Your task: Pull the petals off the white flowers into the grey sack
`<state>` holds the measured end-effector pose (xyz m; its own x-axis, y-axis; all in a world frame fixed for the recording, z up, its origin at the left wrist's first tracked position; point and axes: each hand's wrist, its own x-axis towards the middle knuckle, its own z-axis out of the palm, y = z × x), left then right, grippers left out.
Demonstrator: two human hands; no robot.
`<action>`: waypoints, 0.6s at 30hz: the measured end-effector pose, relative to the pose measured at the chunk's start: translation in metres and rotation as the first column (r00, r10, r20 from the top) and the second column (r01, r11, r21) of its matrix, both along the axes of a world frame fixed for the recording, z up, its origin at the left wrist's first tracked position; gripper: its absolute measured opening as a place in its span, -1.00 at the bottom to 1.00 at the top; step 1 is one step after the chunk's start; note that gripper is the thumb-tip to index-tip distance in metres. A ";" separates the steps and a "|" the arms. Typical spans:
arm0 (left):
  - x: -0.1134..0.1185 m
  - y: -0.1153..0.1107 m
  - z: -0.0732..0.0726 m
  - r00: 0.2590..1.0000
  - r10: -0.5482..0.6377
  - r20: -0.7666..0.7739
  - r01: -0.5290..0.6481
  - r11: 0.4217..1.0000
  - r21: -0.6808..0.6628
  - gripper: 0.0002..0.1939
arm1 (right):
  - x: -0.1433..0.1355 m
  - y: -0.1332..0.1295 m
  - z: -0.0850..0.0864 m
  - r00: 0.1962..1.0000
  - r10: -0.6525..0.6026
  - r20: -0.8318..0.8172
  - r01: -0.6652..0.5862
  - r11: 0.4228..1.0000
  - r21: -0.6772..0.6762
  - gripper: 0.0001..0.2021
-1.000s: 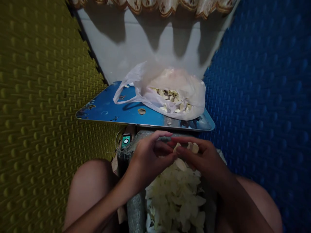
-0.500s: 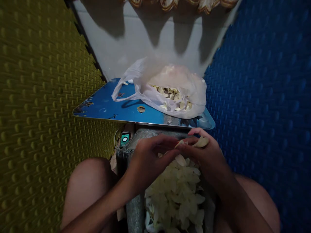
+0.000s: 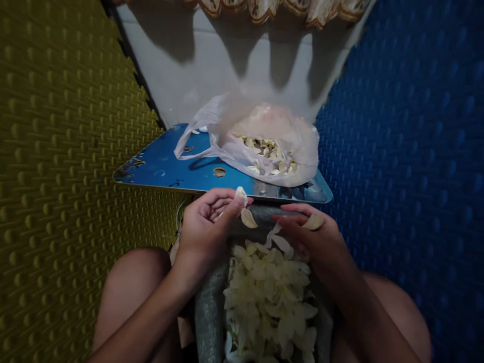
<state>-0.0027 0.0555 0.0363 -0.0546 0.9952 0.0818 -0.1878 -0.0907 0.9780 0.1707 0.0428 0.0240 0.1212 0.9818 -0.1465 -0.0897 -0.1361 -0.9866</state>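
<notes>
My left hand (image 3: 206, 224) is closed, with a pinch between thumb and fingers on cream petals (image 3: 248, 218); one hangs below the thumb. My right hand (image 3: 313, 229) pinches a thin, whitish translucent petal (image 3: 279, 237) over the pile. Another cream petal (image 3: 313, 221) lies against the back of my right fingers. Below both hands is a heap of pale petals (image 3: 272, 297), held in a grey fabric-like lining (image 3: 209, 322) between my knees.
A blue printed board (image 3: 159, 164) lies ahead, bearing an open white plastic bag (image 3: 302, 151) with many cream pieces inside. Yellow textured mat (image 3: 68, 151) stands on the left, blue mat (image 3: 408, 151) on the right. A white tiled wall (image 3: 227, 70) closes the back, under a scalloped fringe (image 3: 260, 7).
My hands have come apart: the left has moved left and up with cream petals. The right stays near its place, with a thin whitish petal now showing below its fingertips.
</notes>
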 end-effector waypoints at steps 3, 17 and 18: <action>0.000 0.000 0.001 0.996 -0.088 0.005 0.088 0.992 -0.088 -0.64 | 0.004 -0.001 0.004 0.986 0.047 0.161 -0.054 0.998 0.037 -0.68; 0.019 -0.017 -0.005 0.964 -0.253 0.076 0.261 0.957 -0.129 -0.42 | 0.005 -0.006 0.011 0.867 0.127 0.481 -0.277 0.927 0.254 -0.88; 0.019 -0.017 -0.005 0.965 -0.254 0.068 0.261 0.958 -0.120 -0.44 | 0.006 -0.006 0.011 0.864 0.145 0.483 -0.296 0.921 0.253 -0.87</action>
